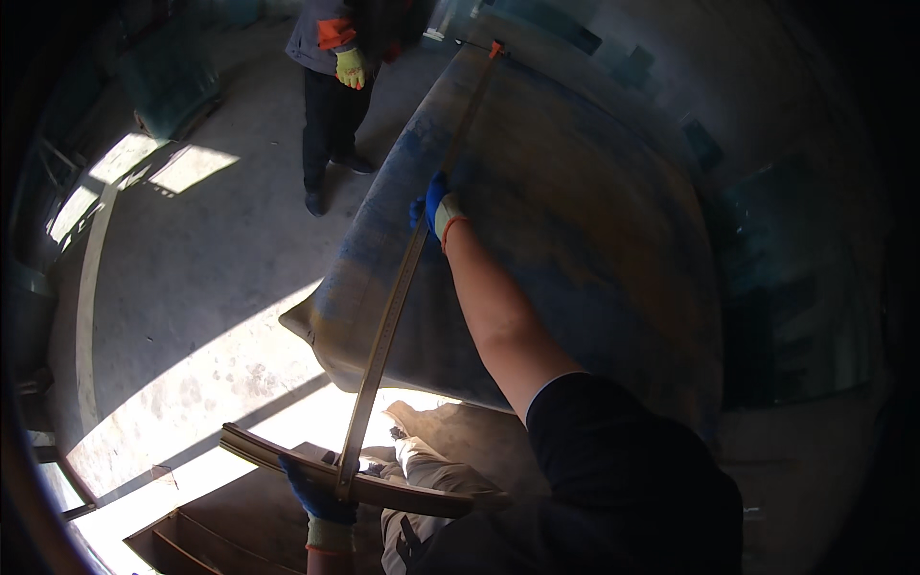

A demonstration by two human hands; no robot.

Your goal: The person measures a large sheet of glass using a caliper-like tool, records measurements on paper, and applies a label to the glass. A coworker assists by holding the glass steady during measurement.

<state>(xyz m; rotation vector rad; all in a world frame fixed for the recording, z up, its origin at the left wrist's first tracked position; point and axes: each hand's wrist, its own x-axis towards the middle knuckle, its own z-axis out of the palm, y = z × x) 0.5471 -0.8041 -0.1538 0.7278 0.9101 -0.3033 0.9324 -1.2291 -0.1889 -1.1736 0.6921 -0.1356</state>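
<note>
A long T-square [388,316], with graduation marks along its ruler, lies over a worktable covered in worn, stained cloth [575,237]. Its curved-looking crossbar [410,496] is nearest my body, off the table's near edge. My left hand [316,489], in a blue-coated glove, grips the crossbar close to where the ruler joins it. Further up, my right hand [437,205], gloved the same way, holds the ruler about midway, its fingers on both sides. An orange-red fitting [497,49] sits at the ruler's far end, by the table's far edge.
Left of the table stands a person [334,108] in dark trousers and a yellow-green glove. Glass sheets [798,287] appear dimly at the right. A brown frame or shelf [194,539] is at lower left. Bright sunlight falls across the concrete floor [215,237].
</note>
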